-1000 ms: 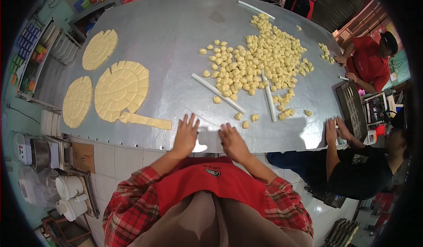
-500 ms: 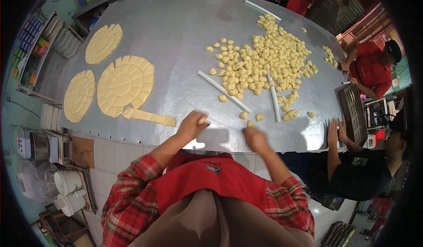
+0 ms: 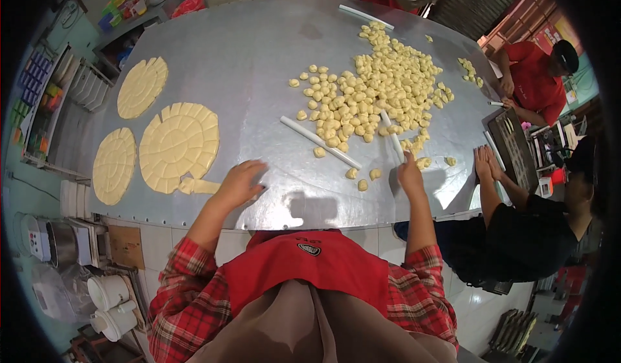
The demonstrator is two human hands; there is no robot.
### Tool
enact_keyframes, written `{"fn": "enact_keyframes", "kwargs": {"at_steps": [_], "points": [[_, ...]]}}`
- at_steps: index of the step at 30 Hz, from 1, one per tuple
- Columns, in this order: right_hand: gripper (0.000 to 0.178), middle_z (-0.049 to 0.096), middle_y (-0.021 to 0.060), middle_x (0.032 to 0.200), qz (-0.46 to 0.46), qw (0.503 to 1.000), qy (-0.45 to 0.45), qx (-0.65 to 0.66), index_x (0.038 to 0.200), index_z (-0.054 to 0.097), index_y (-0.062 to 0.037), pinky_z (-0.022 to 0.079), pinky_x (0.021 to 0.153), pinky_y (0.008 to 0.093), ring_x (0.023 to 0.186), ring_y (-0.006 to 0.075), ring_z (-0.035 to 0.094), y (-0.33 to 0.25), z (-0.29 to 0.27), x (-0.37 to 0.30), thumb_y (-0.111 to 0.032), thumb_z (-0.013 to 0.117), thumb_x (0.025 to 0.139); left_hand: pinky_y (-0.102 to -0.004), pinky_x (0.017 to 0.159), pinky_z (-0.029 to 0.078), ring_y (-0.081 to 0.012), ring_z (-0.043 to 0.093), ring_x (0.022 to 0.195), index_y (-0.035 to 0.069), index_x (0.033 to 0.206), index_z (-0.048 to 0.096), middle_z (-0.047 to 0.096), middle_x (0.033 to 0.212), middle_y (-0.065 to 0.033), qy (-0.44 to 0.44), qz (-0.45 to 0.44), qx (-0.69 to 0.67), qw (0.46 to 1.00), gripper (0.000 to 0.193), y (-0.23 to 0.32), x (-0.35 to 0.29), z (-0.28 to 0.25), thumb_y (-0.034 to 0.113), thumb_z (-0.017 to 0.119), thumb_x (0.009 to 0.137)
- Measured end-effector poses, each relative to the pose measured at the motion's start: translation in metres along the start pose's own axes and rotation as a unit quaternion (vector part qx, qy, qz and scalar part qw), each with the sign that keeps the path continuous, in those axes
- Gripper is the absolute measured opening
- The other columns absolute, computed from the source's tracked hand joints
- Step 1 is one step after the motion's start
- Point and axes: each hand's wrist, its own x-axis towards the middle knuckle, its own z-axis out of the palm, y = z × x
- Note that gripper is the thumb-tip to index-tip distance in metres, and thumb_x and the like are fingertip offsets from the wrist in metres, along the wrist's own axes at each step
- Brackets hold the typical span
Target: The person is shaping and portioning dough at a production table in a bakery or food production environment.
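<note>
My left hand [image 3: 242, 183] hovers over the near part of the metal table with its fingers apart and nothing visible in them. Beside it, a strip of yellow dough [image 3: 202, 186] runs from a large scored dough round [image 3: 180, 144] and passes behind my wrist. My right hand [image 3: 410, 172] has its fingers closed around the near end of a white rolling pin [image 3: 392, 136], whose far end lies among small dough balls. The palm hides that near end. A few loose dough balls [image 3: 363, 185] sit left of my right hand, close to a second white rolling pin [image 3: 320, 142].
A big heap of dough balls [image 3: 394, 78] covers the table's right half. Two more scored rounds [image 3: 142, 88] lie far left. At right, a person in black [image 3: 540, 240] works by a dark tray [image 3: 513, 149]; a person in red [image 3: 538, 78] stands beyond.
My hands have moved apart. The left went leftward and its fingers opened; the right went right and forward to the rolling pin, leaving a dough ball behind. The view has shifted slightly.
</note>
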Motion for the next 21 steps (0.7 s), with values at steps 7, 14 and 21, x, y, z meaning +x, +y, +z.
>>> {"fn": "enact_keyframes", "kwargs": {"at_steps": [7,14,21], "points": [[0.035,0.042,-0.0019,0.061,0.307,0.65,-0.274,0.639,0.116,0.053,-0.0106,0.022,0.036,0.0217,0.038,0.0058,0.028,-0.001,-0.09,-0.027,-0.039,0.043,0.097,-0.0416,0.099,0.039,-0.0314,0.045,0.12,0.01,0.12,0.06,0.05,0.129,-0.013,0.015,-0.094,0.088,0.992,0.061,-0.041,-0.071,-0.009,0.013,0.079,0.062],[0.025,0.05,0.002,0.066,0.091,0.896,-0.108,0.421,0.104,0.058,-0.0076,0.041,0.046,0.0279,0.05,0.014,0.049,-0.071,-0.02,-0.022,-0.03,0.05,0.095,-0.0431,0.086,0.041,-0.0287,0.054,0.1,0.01,0.091,0.065,0.059,0.101,-0.0066,0.0,-0.171,0.067,0.983,0.032,-0.055,-0.067,-0.017,0.015,0.077,0.062],[0.029,0.062,0.0169,0.1,-0.235,0.971,-0.002,0.039,0.109,0.06,-0.0048,0.047,0.076,0.0435,0.09,0.0342,0.059,-0.238,0.044,-0.043,-0.013,0.059,0.081,-0.04,0.089,0.037,-0.0281,0.052,0.105,0.013,0.104,0.062,0.058,0.104,-0.0056,0.023,-0.132,0.062,0.989,0.043,-0.062,-0.084,-0.033,0.019,0.077,0.064]]}}
